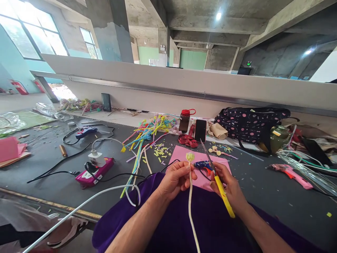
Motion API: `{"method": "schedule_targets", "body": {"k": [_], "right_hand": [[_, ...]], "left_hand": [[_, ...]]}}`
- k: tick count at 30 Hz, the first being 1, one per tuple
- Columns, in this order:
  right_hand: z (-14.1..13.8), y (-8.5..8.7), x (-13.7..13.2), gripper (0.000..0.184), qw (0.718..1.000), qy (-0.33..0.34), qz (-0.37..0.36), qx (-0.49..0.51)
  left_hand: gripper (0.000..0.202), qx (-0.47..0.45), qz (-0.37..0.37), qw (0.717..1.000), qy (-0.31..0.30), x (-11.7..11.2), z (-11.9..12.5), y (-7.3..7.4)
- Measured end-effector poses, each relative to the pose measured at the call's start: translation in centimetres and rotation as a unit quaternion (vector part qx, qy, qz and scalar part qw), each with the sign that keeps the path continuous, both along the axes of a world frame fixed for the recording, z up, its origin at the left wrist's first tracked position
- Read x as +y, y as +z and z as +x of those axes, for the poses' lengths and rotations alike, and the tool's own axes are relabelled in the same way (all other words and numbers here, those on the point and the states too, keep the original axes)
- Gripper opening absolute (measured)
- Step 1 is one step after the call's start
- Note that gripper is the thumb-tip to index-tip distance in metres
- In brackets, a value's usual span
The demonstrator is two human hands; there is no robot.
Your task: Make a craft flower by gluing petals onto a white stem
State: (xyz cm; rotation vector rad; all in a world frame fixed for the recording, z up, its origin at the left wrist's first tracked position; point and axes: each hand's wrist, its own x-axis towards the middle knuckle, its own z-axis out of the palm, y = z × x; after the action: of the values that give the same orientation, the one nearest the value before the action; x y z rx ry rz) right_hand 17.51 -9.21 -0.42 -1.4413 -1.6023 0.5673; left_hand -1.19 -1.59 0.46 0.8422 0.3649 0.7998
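My left hand [179,175] pinches a cream cord [190,207] just below a small pale yellow-green flower head [190,156]. The cord hangs down in front of the dark purple cloth over my lap. In my right hand [228,184] are yellow-handled scissors [221,193], their metal tip pointing up and left; the handle loops do not show. The right fingertips are close to the left ones. Behind both hands, a blue glue gun [202,164] lies on a pink sheet [179,153], partly covered by my fingers.
Colored cords [150,131] and short cut pieces [160,151] lie ahead. A pink glue gun [292,174] is at right, a magenta power strip [92,174] with cables at left. A red-lidded bottle [184,121], phone [200,130] and patterned bag [250,124] stand behind.
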Motion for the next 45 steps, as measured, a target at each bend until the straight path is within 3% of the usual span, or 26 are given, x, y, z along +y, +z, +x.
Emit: {"method": "schedule_targets", "body": {"k": [15, 37, 45], "right_hand": [[-0.13, -0.01, -0.02, 0.049, 1.0, 0.021, -0.011, 0.01], [-0.29, -0.05, -0.15, 0.049, 0.999, 0.032, -0.018, -0.036], [-0.11, -0.21, -0.16, 0.049, 0.999, 0.032, -0.008, -0.039]], "left_hand": [[0.024, 0.075, 0.042, 0.996, 0.041, -0.21, 0.0, 0.22], [0.025, 0.086, 0.039, 0.995, 0.036, -0.3, 0.02, 0.24], [0.028, 0.095, 0.03, 0.993, 0.061, 0.0, 0.01, 0.26]]}}
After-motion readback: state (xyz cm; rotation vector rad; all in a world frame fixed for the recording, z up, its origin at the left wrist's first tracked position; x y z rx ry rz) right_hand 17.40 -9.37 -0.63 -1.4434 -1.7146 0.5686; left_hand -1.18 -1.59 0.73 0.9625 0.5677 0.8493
